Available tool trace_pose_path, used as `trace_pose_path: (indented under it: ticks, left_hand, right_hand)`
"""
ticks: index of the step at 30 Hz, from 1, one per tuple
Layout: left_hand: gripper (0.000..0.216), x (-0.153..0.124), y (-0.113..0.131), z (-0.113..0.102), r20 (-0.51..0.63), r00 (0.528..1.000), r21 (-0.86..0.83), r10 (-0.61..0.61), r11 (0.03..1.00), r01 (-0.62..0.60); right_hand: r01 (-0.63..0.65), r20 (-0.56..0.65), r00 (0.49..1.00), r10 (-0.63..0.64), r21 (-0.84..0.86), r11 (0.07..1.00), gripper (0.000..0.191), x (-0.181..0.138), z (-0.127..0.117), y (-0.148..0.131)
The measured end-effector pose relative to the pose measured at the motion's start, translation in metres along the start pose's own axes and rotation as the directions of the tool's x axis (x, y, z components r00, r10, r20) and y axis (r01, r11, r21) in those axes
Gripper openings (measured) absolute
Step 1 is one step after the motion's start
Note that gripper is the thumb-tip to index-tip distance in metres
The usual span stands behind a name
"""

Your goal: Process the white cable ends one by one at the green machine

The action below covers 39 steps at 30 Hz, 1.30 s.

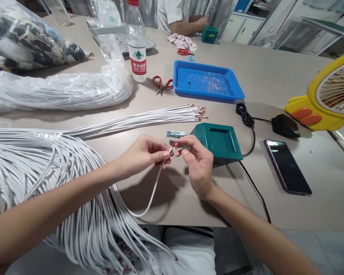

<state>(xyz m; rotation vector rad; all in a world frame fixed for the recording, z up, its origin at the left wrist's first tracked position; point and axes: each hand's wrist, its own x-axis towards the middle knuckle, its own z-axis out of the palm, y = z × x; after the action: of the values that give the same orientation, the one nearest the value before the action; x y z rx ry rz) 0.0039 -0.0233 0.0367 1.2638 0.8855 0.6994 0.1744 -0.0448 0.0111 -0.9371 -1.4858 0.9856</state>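
Observation:
My left hand (145, 152) pinches one white flat cable (153, 191) near its end, just above the table. My right hand (195, 162) pinches the very tip of the same cable, where a small red-tipped end shows between the fingers. The cable curves down and back to a big heap of white cables (31, 179) at my left. A dark green box-shaped device (220, 141) with a square recess sits just right of my hands. A small light blue clip (175, 133) lies beside it. A row of red-tipped finished-looking cables (149, 119) lies farther back.
A blue tray (208, 82) with small glittering bits, red scissors (162, 83), a water bottle (137, 42) and bagged white cables (57, 91) lie beyond. A phone (287, 166), black adapter (285, 126) and yellow fan (329, 95) sit right. Another person's arm (187, 26) rests at the far edge.

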Motion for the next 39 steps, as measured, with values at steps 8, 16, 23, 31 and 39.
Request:
trace_pose_path:
  ticks: [8, 16, 23, 31, 39]
  left_hand:
    - [0.018, -0.0004, 0.0014, -0.0005, 0.007, 1.000, 0.092, -0.017, 0.996, 0.017]
    - [0.016, -0.0003, 0.0006, 0.0009, 0.000, 1.000, 0.162, -0.005, 0.987, 0.005]
    - [0.015, -0.0015, -0.0004, 0.0036, -0.017, 0.999, 0.223, 0.044, 0.974, -0.039]
    - [0.014, -0.0026, -0.0006, 0.0068, 0.010, 0.999, 0.205, 0.052, 0.977, -0.053]
    - [0.011, -0.0020, -0.0001, 0.0064, 0.020, 1.000, 0.092, 0.011, 0.996, -0.013]
  right_hand:
    - [-0.150, -0.063, 0.983, 0.172, 0.264, 0.953, 0.014, 0.0034, 0.0046, 0.0041]
    - [-0.165, -0.081, 0.978, 0.192, 0.259, 0.952, 0.015, 0.0049, 0.0036, -0.0003]
    - [-0.163, -0.082, 0.978, 0.190, 0.264, 0.951, 0.016, 0.0049, 0.0049, -0.0019]
    - [-0.176, -0.031, 0.980, 0.198, 0.336, 0.925, 0.013, 0.0008, 0.0071, -0.0008]
    - [-0.104, -0.041, 0.993, 0.113, 0.188, 0.977, 0.014, -0.0007, 0.0050, -0.0028]
